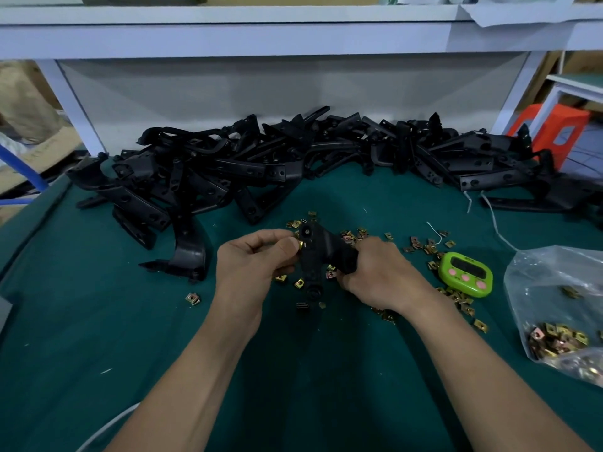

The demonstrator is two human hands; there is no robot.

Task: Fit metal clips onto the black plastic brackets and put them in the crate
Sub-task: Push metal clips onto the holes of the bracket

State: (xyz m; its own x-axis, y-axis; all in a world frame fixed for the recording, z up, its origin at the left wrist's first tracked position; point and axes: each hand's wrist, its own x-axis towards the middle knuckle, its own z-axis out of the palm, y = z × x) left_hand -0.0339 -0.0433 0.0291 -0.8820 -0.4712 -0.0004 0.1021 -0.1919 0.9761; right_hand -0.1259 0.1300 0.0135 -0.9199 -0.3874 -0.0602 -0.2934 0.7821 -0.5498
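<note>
A black plastic bracket (315,252) is held over the green table mat between both hands. My right hand (380,272) grips its right arm. With thumb and fingers, my left hand (257,256) pinches a small brass-coloured metal clip (300,245) against the bracket's upper left edge. Loose metal clips (421,247) lie scattered on the mat around and under the hands. A long heap of black brackets (261,164) stretches across the back of the table. No crate is in view.
A green digital timer (465,275) lies right of my right hand. A clear plastic bag of clips (561,308) sits at the right edge. One bracket (186,259) lies apart at the left. A white shelf frame (261,37) spans the back; an orange stool (554,128) stands far right.
</note>
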